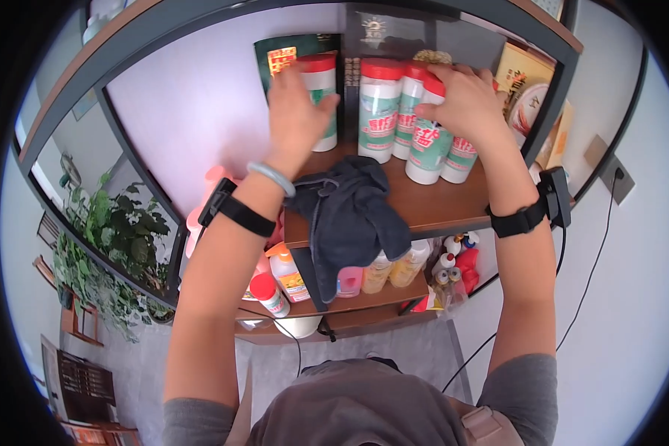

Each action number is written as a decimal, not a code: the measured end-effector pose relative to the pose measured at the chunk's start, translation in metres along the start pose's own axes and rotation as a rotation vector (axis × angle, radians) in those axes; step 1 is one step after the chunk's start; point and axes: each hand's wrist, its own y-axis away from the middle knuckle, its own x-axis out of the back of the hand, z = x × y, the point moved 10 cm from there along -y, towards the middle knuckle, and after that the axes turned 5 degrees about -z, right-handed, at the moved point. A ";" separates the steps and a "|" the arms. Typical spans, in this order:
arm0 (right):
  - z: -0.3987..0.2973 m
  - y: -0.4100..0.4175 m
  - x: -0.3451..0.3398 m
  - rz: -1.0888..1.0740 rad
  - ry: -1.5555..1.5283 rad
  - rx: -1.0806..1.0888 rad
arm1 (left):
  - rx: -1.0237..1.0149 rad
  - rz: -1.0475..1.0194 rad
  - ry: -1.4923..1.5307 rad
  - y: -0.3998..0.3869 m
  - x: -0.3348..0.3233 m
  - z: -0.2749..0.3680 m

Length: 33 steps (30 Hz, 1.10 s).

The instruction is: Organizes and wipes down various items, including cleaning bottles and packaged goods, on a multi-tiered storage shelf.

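Observation:
On the upper brown shelf, several white plastic canisters with red lids and green labels stand upright. My left hand is in front of the left canister, its thumb across the label and its fingers by the lid. Whether it grips the canister is unclear. My right hand spreads over the tops of the right group, its thumb against the front canister and its fingers over the lids. Between my forearms, a dark blue cloth drapes over the shelf's front edge. Another canister stands between the hands.
Behind the canisters are a dark green bag, a black panel and a yellow box. The lower shelf holds a pump bottle and several other bottles. Dark frame bars enclose the shelves. Cables hang at right; plants stand at left.

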 end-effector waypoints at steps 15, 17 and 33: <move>0.013 0.006 -0.004 0.044 0.004 0.076 | 0.324 -0.154 0.229 0.010 -0.011 -0.023; 0.014 0.009 -0.004 0.074 0.004 0.071 | 0.286 -0.143 0.336 0.012 0.004 0.002; 0.041 0.122 -0.058 0.324 -0.557 -0.050 | 0.117 -0.391 0.350 0.024 -0.065 0.092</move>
